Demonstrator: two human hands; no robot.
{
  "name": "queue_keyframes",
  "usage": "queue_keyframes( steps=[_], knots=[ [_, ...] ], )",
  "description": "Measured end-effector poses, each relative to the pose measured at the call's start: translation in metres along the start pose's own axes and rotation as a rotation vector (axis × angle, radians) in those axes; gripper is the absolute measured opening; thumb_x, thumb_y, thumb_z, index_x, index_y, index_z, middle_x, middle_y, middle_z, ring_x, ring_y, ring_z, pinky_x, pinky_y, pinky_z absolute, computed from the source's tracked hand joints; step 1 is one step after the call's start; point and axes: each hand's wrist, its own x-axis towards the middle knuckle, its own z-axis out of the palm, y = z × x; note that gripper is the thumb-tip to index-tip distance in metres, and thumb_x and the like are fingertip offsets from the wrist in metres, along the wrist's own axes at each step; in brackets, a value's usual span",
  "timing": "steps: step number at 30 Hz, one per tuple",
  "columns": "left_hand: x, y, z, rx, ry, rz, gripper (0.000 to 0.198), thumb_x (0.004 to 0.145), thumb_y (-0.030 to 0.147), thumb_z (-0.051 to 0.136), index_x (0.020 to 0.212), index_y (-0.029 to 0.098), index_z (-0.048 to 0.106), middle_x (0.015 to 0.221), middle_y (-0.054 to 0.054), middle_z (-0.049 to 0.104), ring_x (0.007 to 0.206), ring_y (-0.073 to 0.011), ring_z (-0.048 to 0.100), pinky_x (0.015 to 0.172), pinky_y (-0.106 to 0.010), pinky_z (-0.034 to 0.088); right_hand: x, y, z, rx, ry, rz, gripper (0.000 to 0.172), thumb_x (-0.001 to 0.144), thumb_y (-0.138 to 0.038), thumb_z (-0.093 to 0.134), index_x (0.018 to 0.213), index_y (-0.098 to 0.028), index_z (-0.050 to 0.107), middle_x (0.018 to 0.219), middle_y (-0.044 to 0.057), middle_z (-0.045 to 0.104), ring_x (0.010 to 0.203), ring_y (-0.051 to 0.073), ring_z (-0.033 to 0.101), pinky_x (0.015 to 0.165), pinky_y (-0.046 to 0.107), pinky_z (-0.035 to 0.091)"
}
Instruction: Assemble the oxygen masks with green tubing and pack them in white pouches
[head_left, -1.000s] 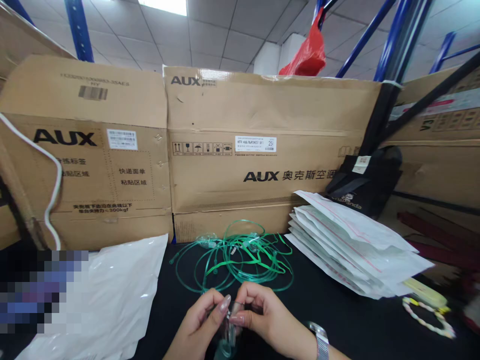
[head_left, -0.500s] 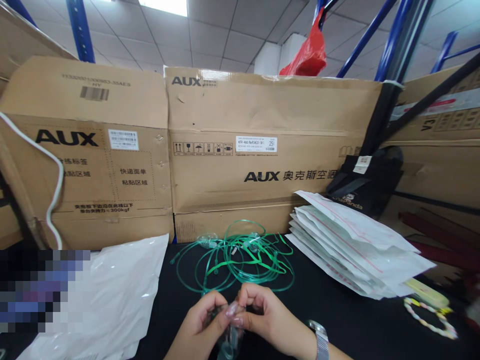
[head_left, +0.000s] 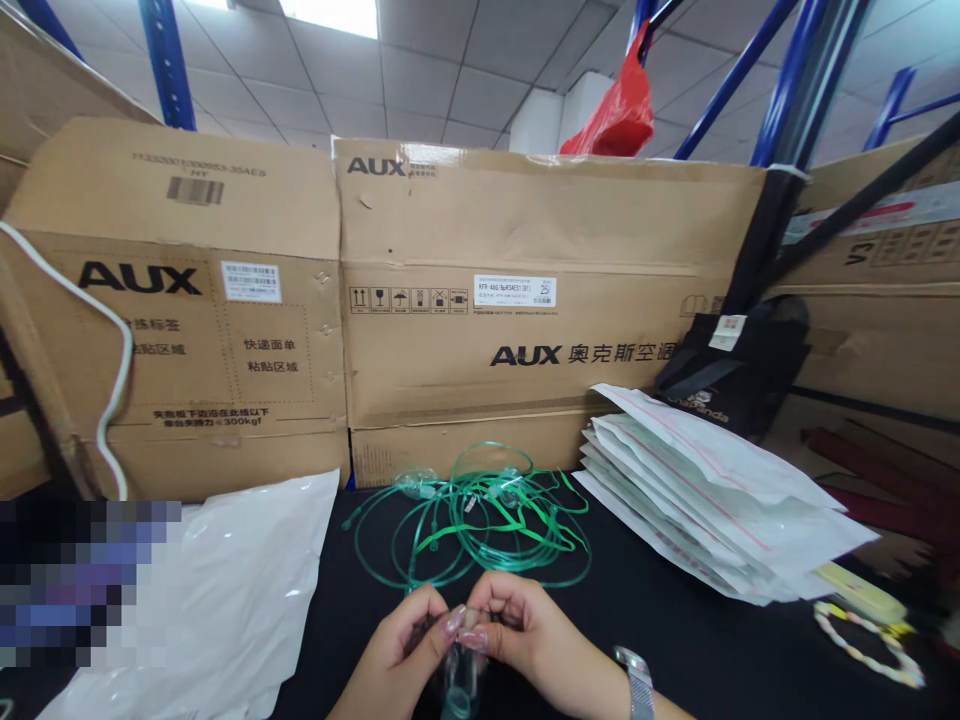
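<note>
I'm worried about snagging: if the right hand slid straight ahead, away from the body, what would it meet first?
Probably the tangle of green tubing lying just beyond the right hand; depth is hard to judge.

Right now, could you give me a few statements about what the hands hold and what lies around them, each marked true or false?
1. Both hands pinch one small clear plastic piece between them. True.
2. The green tubing lies coiled on the dark table beyond the hands. True.
3. The stack of white pouches lies to the left of the tubing. False: it lies to the right.
4. The left hand wears a watch. False: the watch is on the right hand's wrist.
5. The cardboard boxes behind read AUX. True.
</note>
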Motion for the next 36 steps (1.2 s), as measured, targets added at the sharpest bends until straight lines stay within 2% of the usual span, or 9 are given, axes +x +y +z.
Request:
queue_keyframes(
  steps=[6, 10, 15, 23, 29, 32, 36],
  knots=[
    [-0.003, -0.003, 0.001, 0.02, 0.001, -0.009, 0.038, 0.072, 0.055, 0.05, 0.063, 0.019, 0.042, 0.056, 0.005, 0.04, 0.055, -0.0119, 0.037, 0.053, -0.024, 0.029, -0.001, 0.0, -0.003, -0.093, -0.135, 0.136, 0.03, 0.069, -0.039, 0.066, 0.074, -0.012, 0.056, 0.066, -0.002, 0.056, 0.061, 0.007, 0.05, 0.063, 0.023, 0.038],
    [-0.003, -0.003, -0.001, 0.099, 0.035, 0.006, 0.041, 0.072, 0.058, 0.048, 0.06, 0.019, 0.042, 0.056, 0.005, 0.038, 0.057, -0.0124, 0.034, 0.054, -0.024, 0.027, -0.002, -0.001, -0.002, -0.008, -0.142, 0.146, 0.03, 0.067, -0.038, 0.068, 0.073, -0.012, 0.057, 0.068, -0.001, 0.058, 0.064, 0.009, 0.053, 0.065, 0.024, 0.039],
    [-0.004, -0.003, 0.001, 0.141, 0.059, 0.005, 0.043, 0.069, 0.061, 0.048, 0.057, 0.019, 0.043, 0.056, 0.004, 0.04, 0.057, -0.0134, 0.036, 0.055, -0.024, 0.029, -0.002, 0.001, 0.0, 0.091, -0.134, 0.186, 0.027, 0.058, -0.029, 0.076, 0.07, -0.011, 0.059, 0.068, -0.001, 0.062, 0.062, 0.008, 0.056, 0.066, 0.024, 0.041],
    [-0.005, 0.011, 0.008, -0.039, 0.051, -0.02, 0.043, 0.065, 0.058, 0.057, 0.054, 0.019, 0.045, 0.054, 0.004, 0.042, 0.055, -0.0126, 0.037, 0.054, -0.024, 0.029, -0.005, 0.004, 0.008, 0.271, 0.011, 0.123, 0.024, 0.053, -0.019, 0.079, 0.062, -0.013, 0.058, 0.058, -0.004, 0.06, 0.053, 0.005, 0.053, 0.056, 0.019, 0.039],
    [-0.001, 0.006, 0.012, -0.181, 0.023, -0.057, 0.044, 0.061, 0.058, 0.061, 0.053, 0.019, 0.042, 0.051, 0.005, 0.04, 0.053, -0.0114, 0.036, 0.052, -0.024, 0.027, -0.004, 0.01, 0.011, 0.326, 0.082, 0.096, 0.023, 0.05, -0.017, 0.08, 0.059, -0.012, 0.06, 0.053, -0.004, 0.06, 0.047, 0.004, 0.051, 0.049, 0.016, 0.036],
    [-0.001, 0.006, 0.012, -0.259, 0.008, -0.069, 0.042, 0.061, 0.055, 0.064, 0.054, 0.018, 0.046, 0.052, 0.005, 0.042, 0.053, -0.011, 0.037, 0.053, -0.023, 0.028, -0.002, 0.007, 0.011, 0.309, 0.064, 0.08, 0.022, 0.051, -0.018, 0.08, 0.059, -0.011, 0.061, 0.055, -0.004, 0.06, 0.049, 0.006, 0.053, 0.052, 0.018, 0.039],
    [-0.002, 0.013, 0.008, -0.394, 0.06, -0.119, 0.038, 0.061, 0.049, 0.067, 0.055, 0.018, 0.046, 0.053, 0.006, 0.042, 0.05, -0.0089, 0.035, 0.05, -0.022, 0.027, -0.002, -0.002, 0.009, 0.298, -0.049, 0.088, 0.02, 0.055, -0.019, 0.078, 0.067, -0.011, 0.065, 0.061, -0.001, 0.063, 0.057, 0.008, 0.057, 0.062, 0.023, 0.043]
  ],
)
